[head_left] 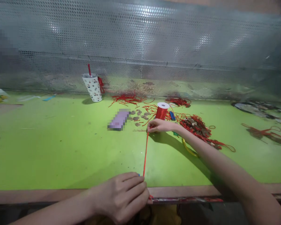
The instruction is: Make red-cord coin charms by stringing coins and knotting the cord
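A red cord (145, 154) runs taut between my two hands over the green tabletop. At the table's front edge my left hand (127, 194) is closed round the cord's near end, and a small blue bit shows by its knuckles. Farther in, my right hand (161, 125) pinches the far end between its fingertips. Just behind the right hand stands a spool (162, 111) of red cord with a white top. Loose coins (136, 118) lie left of that hand. To its right is a heap of coins tied with red cord (196, 127).
A patterned tumbler (93, 88) with a red straw stands at the back left. Nearer lies a blurred purple rectangle (120, 119). Red cord pieces (127, 99) lie along the perforated metal panel (140, 40). A blue item (172, 116) and a yellow ring (188, 149) flank the right arm.
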A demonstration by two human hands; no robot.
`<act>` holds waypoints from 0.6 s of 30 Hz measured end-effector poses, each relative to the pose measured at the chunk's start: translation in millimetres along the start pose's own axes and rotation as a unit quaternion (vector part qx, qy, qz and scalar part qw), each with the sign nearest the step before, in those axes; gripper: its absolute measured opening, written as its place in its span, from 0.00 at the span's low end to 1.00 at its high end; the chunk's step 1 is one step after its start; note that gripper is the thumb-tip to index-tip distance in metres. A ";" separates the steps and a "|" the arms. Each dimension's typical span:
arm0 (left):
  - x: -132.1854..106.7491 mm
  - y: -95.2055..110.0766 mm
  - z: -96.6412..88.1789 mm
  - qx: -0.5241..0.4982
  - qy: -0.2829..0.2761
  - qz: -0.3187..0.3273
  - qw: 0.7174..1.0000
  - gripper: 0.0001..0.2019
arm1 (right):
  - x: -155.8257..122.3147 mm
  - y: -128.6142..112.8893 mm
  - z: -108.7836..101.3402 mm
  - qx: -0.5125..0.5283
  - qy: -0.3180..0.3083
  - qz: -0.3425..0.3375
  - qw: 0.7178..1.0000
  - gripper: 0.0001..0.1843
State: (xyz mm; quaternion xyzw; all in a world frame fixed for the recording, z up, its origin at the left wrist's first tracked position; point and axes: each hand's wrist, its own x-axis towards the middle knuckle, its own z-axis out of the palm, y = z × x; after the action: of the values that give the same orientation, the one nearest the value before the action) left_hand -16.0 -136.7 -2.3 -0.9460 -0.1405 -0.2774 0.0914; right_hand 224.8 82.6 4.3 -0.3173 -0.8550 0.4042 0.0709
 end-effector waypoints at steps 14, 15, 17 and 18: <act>-0.4 -0.6 8.7 -0.005 -0.007 0.055 0.998 0.13 | 17.5 0.5 4.5 -0.093 -0.009 -0.038 0.995 0.05; 0.0 -6.7 8.3 -0.048 -0.024 0.037 0.998 0.14 | 17.1 0.2 4.1 -0.094 -0.013 -0.039 0.995 0.05; 2.6 -25.0 10.3 -0.126 -0.039 0.001 0.991 0.15 | 15.8 -0.8 2.6 -0.093 -0.022 -0.041 0.995 0.05; 4.8 -36.4 13.3 -0.146 -0.039 -0.027 0.988 0.14 | 15.3 -1.5 1.7 -0.092 -0.025 -0.042 0.995 0.05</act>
State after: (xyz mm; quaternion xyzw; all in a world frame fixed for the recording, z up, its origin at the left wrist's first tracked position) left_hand -17.0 -97.9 -7.3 -0.9552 -0.1275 -0.2601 -0.0614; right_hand 211.4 90.0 2.2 -0.2763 -0.9024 0.3287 0.0365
